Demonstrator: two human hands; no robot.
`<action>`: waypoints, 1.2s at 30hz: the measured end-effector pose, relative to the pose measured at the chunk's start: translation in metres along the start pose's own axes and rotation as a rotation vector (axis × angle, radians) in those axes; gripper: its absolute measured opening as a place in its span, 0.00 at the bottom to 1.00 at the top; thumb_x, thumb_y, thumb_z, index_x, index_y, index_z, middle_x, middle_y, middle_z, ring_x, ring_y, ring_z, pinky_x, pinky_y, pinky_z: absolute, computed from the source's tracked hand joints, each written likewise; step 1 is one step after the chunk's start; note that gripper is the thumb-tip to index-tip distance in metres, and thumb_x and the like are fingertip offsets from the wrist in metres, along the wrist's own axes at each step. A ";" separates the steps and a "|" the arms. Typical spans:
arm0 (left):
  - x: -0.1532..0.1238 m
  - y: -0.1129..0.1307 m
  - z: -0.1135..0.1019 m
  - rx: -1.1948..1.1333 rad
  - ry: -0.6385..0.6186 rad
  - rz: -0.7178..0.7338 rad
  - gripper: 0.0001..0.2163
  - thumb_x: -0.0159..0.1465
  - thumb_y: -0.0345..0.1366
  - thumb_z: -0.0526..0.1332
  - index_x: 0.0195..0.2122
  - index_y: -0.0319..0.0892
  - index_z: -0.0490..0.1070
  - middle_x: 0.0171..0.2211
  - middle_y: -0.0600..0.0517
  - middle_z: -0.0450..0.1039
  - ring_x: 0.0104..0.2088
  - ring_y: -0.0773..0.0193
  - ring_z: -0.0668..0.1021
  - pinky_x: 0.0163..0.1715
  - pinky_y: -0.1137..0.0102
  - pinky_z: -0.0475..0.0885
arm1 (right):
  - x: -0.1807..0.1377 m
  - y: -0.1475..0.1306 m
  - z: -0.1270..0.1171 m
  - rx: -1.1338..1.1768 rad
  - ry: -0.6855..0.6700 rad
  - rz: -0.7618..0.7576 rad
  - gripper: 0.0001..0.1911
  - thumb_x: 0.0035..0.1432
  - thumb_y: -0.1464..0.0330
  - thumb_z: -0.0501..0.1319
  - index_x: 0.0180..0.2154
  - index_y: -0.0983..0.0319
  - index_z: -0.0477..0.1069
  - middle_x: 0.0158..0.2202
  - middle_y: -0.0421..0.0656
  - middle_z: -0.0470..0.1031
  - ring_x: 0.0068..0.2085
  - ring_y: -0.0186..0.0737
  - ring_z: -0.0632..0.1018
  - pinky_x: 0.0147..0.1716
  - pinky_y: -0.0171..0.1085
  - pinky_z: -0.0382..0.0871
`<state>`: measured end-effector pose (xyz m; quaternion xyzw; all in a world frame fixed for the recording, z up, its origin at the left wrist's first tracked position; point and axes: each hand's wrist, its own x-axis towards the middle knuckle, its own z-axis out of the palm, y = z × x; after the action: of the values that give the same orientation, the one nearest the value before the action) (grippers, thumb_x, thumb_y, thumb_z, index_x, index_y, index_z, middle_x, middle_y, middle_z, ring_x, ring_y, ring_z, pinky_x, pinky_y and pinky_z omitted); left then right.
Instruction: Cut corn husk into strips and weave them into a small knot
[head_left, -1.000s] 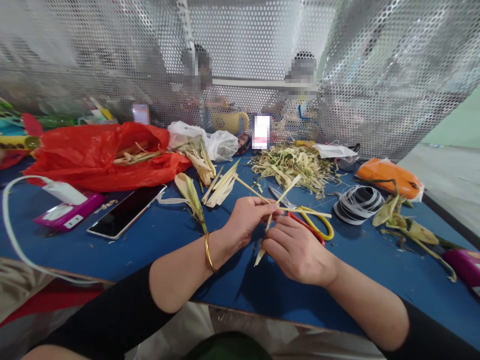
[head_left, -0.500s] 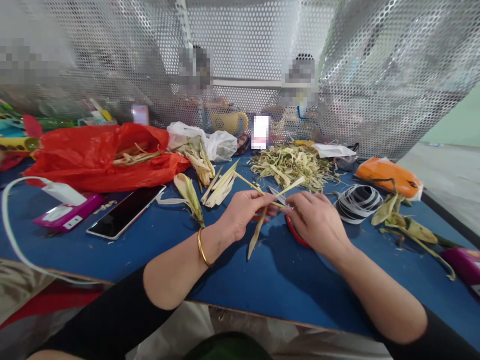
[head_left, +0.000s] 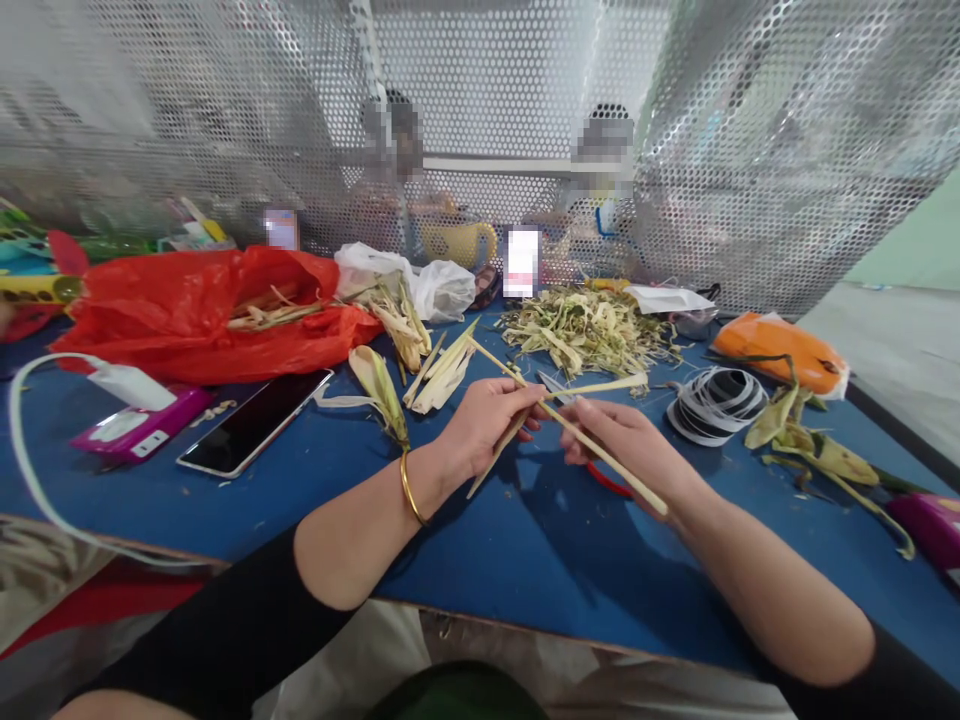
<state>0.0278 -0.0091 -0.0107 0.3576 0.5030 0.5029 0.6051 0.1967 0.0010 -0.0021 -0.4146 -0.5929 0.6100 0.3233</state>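
Observation:
My left hand (head_left: pixel 491 425) pinches narrow, twisted corn husk strips (head_left: pixel 600 387) where they cross at the fingertips. One long strip (head_left: pixel 607 460) slants from the upper left, through the left fingers, down over my right hand (head_left: pixel 626 440). The right fingers are curled around that strip near the crossing; the exact contact is partly hidden. Another strip end (head_left: pixel 487 470) hangs below the left palm. Beneath the right hand lie scissors with red handles (head_left: pixel 609 482), their blades pointing away toward the upper left.
Loose corn husks (head_left: pixel 448 372) lie beyond my left hand, near a red plastic bag (head_left: pixel 172 310). A heap of shredded husk (head_left: pixel 585 330) sits at the back. A coil of white cord (head_left: pixel 716 405) and an orange packet (head_left: pixel 780 350) are right; a phone (head_left: pixel 259 420) lies left.
The long husk strip's near end now extends to the right across my right hand. Another strip has swung flatter toward the right, and the hanging end has shifted left. The right fingers have turned inward.

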 end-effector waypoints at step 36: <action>-0.017 -0.002 0.008 0.357 -0.387 -0.178 0.08 0.53 0.38 0.67 0.24 0.38 0.78 0.17 0.52 0.72 0.16 0.71 0.71 0.19 0.76 0.68 | 0.005 0.012 0.010 0.140 0.223 -0.055 0.16 0.42 0.60 0.69 0.21 0.62 0.67 0.15 0.34 0.63 0.18 0.29 0.62 0.16 0.31 0.54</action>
<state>0.0364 -0.0251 -0.0062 0.5025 0.4883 0.2734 0.6590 0.1872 -0.0002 -0.0152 -0.4399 -0.5205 0.5908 0.4319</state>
